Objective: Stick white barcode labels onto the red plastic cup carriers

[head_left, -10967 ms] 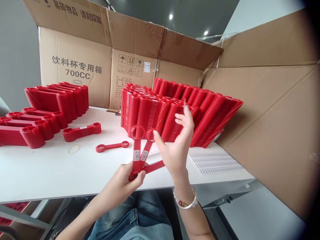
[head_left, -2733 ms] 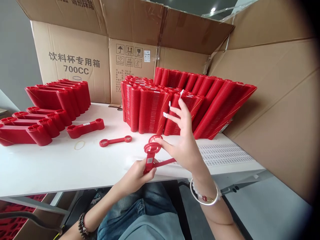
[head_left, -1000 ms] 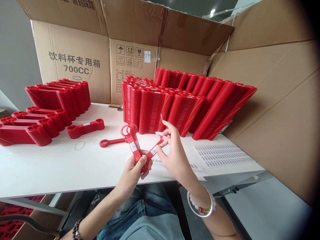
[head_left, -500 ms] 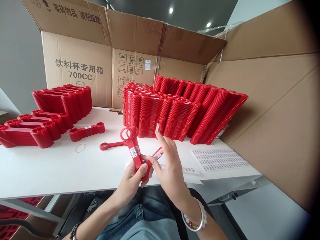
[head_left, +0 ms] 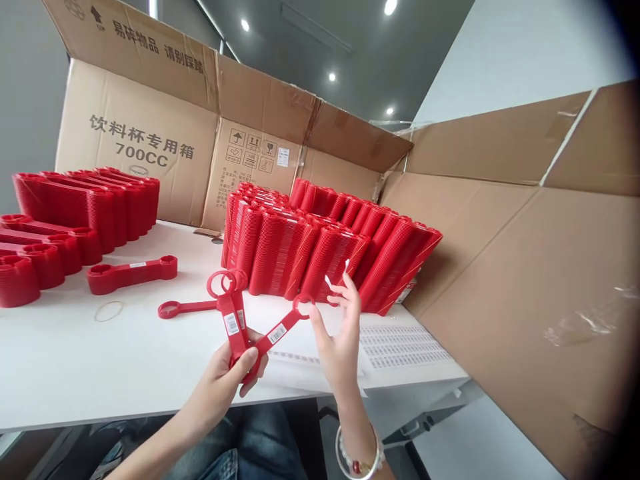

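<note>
The left hand (head_left: 227, 377) is gripping the lower ends of several flat red plastic ring-ended carrier strips (head_left: 231, 319), fingers pressed together around them, fanned above the front edge of the white counter (head_left: 75, 367). White barcode labels are showing on the strips. The right hand (head_left: 337, 337) is touching the ring of the rightmost strip with its fingers spread, small white stickers clinging to the fingertips (head_left: 346, 267). A white sheet of barcode labels (head_left: 400, 347) is lying just beside it. Banded stacks of red strips (head_left: 320, 250) are standing behind, against brown cardboard boxes (head_left: 165, 143).
</note>
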Demonstrator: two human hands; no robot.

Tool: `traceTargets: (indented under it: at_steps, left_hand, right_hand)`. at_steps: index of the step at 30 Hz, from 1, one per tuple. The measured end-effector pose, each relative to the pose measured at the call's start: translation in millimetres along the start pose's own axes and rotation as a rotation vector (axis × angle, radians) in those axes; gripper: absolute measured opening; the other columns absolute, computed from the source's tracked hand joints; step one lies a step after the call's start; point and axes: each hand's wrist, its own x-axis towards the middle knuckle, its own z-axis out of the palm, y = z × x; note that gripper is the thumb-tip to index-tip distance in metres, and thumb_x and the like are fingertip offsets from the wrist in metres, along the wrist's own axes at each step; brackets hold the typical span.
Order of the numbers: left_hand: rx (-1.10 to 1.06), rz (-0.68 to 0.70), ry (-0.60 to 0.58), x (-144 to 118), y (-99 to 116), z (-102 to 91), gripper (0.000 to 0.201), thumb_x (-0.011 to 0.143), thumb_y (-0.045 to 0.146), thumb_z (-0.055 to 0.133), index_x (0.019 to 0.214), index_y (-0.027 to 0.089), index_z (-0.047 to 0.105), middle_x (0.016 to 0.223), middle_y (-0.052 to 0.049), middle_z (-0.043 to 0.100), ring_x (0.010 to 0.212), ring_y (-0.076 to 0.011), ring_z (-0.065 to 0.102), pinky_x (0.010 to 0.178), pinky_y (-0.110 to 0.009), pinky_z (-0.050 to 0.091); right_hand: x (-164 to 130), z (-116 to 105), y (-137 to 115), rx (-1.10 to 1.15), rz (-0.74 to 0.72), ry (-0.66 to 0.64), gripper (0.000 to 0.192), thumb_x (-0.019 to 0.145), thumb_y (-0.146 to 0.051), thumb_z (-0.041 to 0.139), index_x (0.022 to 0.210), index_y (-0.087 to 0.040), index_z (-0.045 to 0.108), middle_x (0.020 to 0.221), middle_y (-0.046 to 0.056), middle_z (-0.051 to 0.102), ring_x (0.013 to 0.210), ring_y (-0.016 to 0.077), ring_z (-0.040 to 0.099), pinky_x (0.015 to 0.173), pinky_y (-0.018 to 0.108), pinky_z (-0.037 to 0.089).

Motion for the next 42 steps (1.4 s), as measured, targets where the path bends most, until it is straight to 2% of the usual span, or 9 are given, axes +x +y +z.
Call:
traceTargets:
  at_steps: [5, 9, 11, 15, 17, 19, 22, 28, 42]
  left_hand:
    - [0.175, 0.054, -0.016, -2, -2, 1.2, 0.036, 0.096, 0.049, 0.045, 0.082, 0.017, 0.052, 0.066, 0.003, 0.050, 0.050, -0.0081, 0.036, 0.051, -0.024, 0.031]
    - [0.366, 0.058, -0.042, -4, -2, 0.6, 0.032, 0.097, 0.042, 0.043, 0.079, 0.018, 0.051, 0.070, 0.000, 0.050, 0.060, -0.0120, 0.040, 0.058, -0.026, 0.034]
    - [0.463, 0.029, -0.128, -7, 2, 0.3, 0.029, 0.097, 0.037, 0.043, 0.075, 0.018, 0.049, 0.068, 0.002, 0.047, 0.062, -0.0124, 0.038, 0.058, -0.026, 0.033]
    - [0.531, -0.053, -0.438, -13, 14, -1.4, 0.018, 0.094, 0.028, 0.047, 0.080, 0.018, 0.051, 0.069, 0.003, 0.048, 0.062, -0.0117, 0.036, 0.059, -0.024, 0.033]
    - [0.481, -0.091, -0.483, -12, 17, -2.8, 0.019, 0.094, 0.030, 0.049, 0.081, 0.017, 0.053, 0.070, 0.002, 0.051, 0.063, -0.0117, 0.040, 0.060, -0.024, 0.035]
    - [0.380, -0.118, -0.429, -8, 17, -4.2, 0.026, 0.096, 0.037, 0.047, 0.081, 0.016, 0.054, 0.067, 0.002, 0.052, 0.059, -0.0106, 0.040, 0.058, -0.024, 0.034]
    - [0.181, -0.136, -0.268, 0, 12, -5.6, 0.034, 0.096, 0.046, 0.045, 0.085, 0.016, 0.052, 0.064, 0.003, 0.051, 0.049, -0.0074, 0.037, 0.049, -0.023, 0.028]
    - [-0.022, -0.154, -0.075, 4, 6, -4.5, 0.031, 0.094, 0.046, 0.051, 0.092, 0.015, 0.053, 0.066, 0.004, 0.054, 0.043, -0.0046, 0.038, 0.045, -0.021, 0.024]
    - [0.081, -0.126, -0.063, 5, 13, -2.8, 0.032, 0.092, 0.047, 0.052, 0.086, 0.016, 0.053, 0.067, 0.003, 0.056, 0.045, -0.0057, 0.040, 0.047, -0.023, 0.031]
  right_hand:
    - [4, -9, 2, -0.043, -0.009, 0.010, 0.069, 0.081, -0.024, 0.070, 0.143, -0.023, 0.039, 0.112, 0.010, 0.060, 0.097, 0.0246, 0.060, 0.091, 0.049, 0.050]
    - [-1, -12, -8, -0.151, -0.183, 0.203, 0.069, 0.078, -0.021, 0.072, 0.140, -0.023, 0.041, 0.110, 0.010, 0.059, 0.099, 0.0269, 0.059, 0.093, 0.053, 0.047]
    - [-1, -12, -16, -0.183, -0.285, 0.264, 0.070, 0.078, -0.020, 0.073, 0.140, -0.024, 0.040, 0.110, 0.010, 0.059, 0.098, 0.0272, 0.060, 0.093, 0.055, 0.046]
    - [8, -6, -32, -0.157, -0.317, 0.118, 0.075, 0.076, -0.024, 0.076, 0.141, -0.025, 0.038, 0.119, 0.012, 0.059, 0.105, 0.0298, 0.059, 0.095, 0.055, 0.046]
    - [13, -7, -38, -0.054, -0.263, -0.010, 0.069, 0.080, -0.026, 0.074, 0.139, -0.025, 0.038, 0.123, 0.012, 0.058, 0.111, 0.0283, 0.058, 0.096, 0.051, 0.048]
    - [12, -12, -42, 0.079, -0.183, -0.055, 0.057, 0.086, -0.025, 0.068, 0.136, -0.025, 0.041, 0.121, 0.010, 0.060, 0.111, 0.0244, 0.059, 0.095, 0.045, 0.049]
    - [3, -21, -47, 0.208, -0.044, -0.066, 0.046, 0.090, -0.020, 0.061, 0.132, -0.027, 0.042, 0.096, 0.002, 0.065, 0.095, 0.0199, 0.063, 0.090, 0.041, 0.050]
    - [-14, -12, -42, 0.336, 0.153, -0.336, 0.048, 0.087, -0.017, 0.062, 0.128, -0.027, 0.039, 0.075, -0.005, 0.064, 0.081, 0.0175, 0.060, 0.090, 0.040, 0.048]
    - [5, -3, -10, 0.416, 0.392, -0.561, 0.057, 0.074, -0.030, 0.071, 0.119, -0.025, 0.036, 0.068, -0.009, 0.061, 0.065, 0.0137, 0.048, 0.078, 0.036, 0.041]
